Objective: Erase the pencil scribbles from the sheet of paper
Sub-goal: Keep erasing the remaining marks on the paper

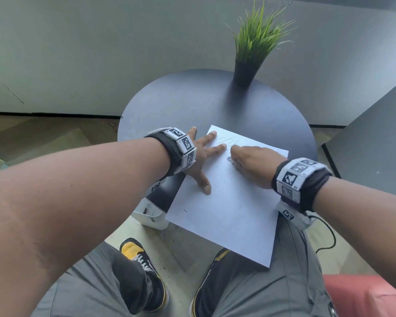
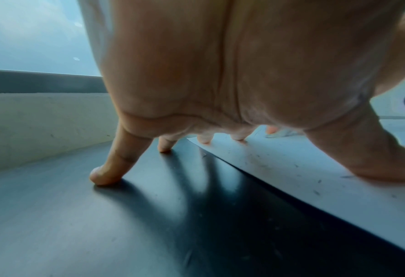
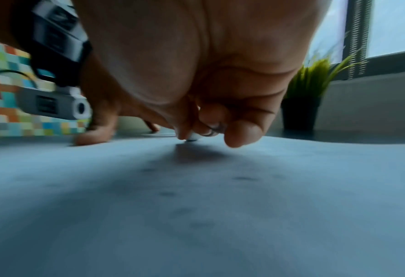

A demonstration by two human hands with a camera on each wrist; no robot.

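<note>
Paper (image 1: 229, 202), a white sheet, lies skewed on the round dark counter (image 1: 181, 104), its near corner hanging past the counter's edge over the person's lap. Faint pencil scribbles (image 1: 226, 140) show near its far end, between the two hands.

The left hand (image 1: 200, 161) reaches in from the left with the forearm stretched across, fingers spread and straight, palm arched. In the left wrist view its thumb (image 2: 372, 159) and two fingertips press on the sheet, while the other two fingertips (image 2: 106, 174) stand on the bare counter beside the paper's left edge.

The right hand (image 1: 254, 165) comes from the right, knuckles up, fingers curled down. In the right wrist view its fingertips pinch a small white eraser (image 3: 194, 137), whose tip touches the sheet just beside the scribbles.

The sheet is smooth and matte, dotted with small dark crumbs. The counter top is flat and slightly glossy, showing finger shadows. A green grass-like plant (image 1: 258, 37) stands in a dark tapered pot (image 1: 245, 73) at the counter's far edge, well apart from the hands. Both wrists wear black bands with white square-patterned tags.
</note>
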